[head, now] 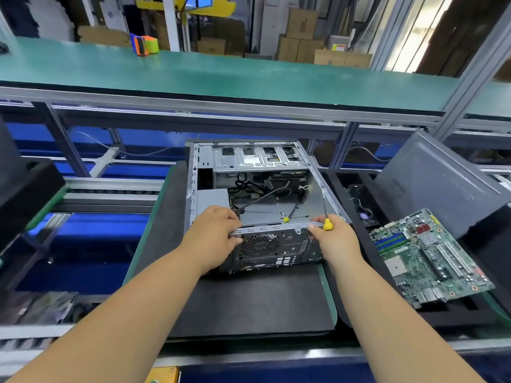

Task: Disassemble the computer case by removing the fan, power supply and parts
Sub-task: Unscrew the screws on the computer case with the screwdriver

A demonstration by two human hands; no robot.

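An open computer case (315, 194) lies on its side on a black mat (254, 302), its rear panel with a round fan grille (260, 246) facing me. Loose black cables (257, 197) cross the bare case floor, and a grey power supply (211, 200) sits at the inner left. My left hand (213, 236) grips the near top rail at the left corner. My right hand (336, 239) grips the rail's right end while holding a yellow-handled screwdriver (326, 214), its shaft pointing up into the case.
A green motherboard (425, 258) lies on a black foam tray (453, 313) to the right. A grey side panel (442, 178) leans behind it. A green shelf (221, 76) with a tape dispenser (143, 45) runs across above the bench.
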